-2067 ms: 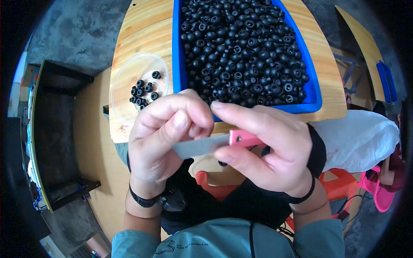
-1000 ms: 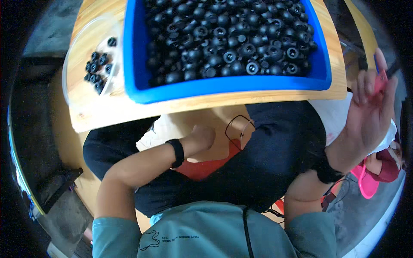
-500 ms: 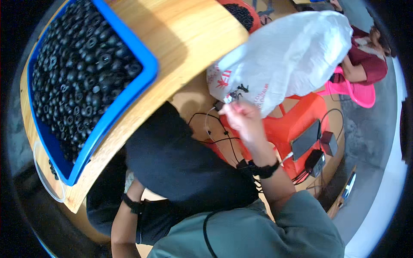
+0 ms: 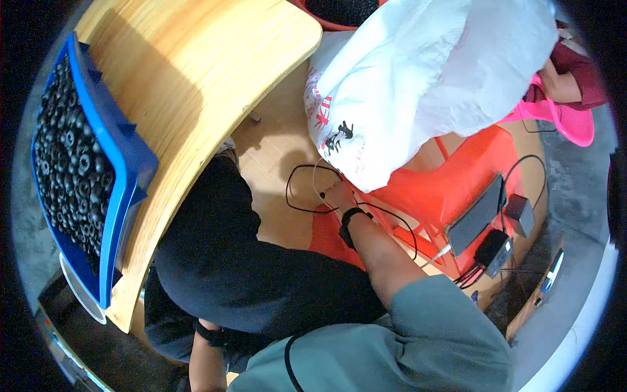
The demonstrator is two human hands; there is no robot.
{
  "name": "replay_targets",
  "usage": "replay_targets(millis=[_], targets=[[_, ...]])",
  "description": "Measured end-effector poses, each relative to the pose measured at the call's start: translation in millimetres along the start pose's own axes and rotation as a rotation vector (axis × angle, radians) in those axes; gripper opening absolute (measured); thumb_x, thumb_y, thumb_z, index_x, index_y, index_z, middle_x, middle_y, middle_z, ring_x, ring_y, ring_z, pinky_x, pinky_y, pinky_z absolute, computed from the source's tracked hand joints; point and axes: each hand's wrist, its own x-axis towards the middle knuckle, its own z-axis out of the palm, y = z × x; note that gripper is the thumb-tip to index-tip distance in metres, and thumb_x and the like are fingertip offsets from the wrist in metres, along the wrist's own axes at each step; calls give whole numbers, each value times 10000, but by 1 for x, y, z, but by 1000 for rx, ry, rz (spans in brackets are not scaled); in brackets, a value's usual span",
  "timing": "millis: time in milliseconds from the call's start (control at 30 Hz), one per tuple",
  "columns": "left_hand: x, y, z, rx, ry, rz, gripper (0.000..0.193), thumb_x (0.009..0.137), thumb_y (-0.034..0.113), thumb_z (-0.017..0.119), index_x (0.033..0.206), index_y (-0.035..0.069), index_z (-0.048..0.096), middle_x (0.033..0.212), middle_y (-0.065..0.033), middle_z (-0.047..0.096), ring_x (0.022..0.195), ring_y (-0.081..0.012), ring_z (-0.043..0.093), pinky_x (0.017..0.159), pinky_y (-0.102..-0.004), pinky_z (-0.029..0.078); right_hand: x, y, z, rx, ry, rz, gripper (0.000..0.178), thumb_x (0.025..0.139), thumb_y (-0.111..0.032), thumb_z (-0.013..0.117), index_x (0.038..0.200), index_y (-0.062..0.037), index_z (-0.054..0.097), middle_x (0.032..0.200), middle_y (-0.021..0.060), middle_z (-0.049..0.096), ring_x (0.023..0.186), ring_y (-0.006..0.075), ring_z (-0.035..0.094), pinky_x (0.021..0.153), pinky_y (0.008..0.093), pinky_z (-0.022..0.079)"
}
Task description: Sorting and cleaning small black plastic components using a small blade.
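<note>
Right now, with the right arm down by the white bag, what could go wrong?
The right hand is down by a loop of black cable, so it might snag. The device lies on the red stool among cables, so a tug could perhaps drag it off. The blue tray, full of black parts, sits near the table's edge, so a knock might spill some.

Across the view, the tray (image 4: 119, 163) sits on the table (image 4: 255, 46) at nine o'clock, the bag (image 4: 424, 85) between one and two, a flat device (image 4: 477, 214) on the stool (image 4: 467, 166) at three.
</note>
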Motion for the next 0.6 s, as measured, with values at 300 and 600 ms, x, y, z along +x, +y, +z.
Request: replay_targets(millis=[300, 600], targets=[[-21, 24, -9, 118, 90, -132, 281, 767, 6, 524, 1048, -3, 525, 959, -186, 581, 905, -244, 567, 745, -310, 454, -5, -24, 31, -115, 6, -130, 218, 735, -239, 641, 772, -25, 632, 598, 39, 557, 507, 137, 496, 491, 283, 412], [12, 50, -25, 218, 190, -151, 266, 765, -3, 526, 1031, -6, 534, 941, -180, 587, 886, -235, 573, 733, -304, 456, -29, -64, 7, -258, 113, -315, 196, 722, -206, 647, 779, -19, 630, 598, 43, 560, 516, 140, 501, 511, 287, 424]])
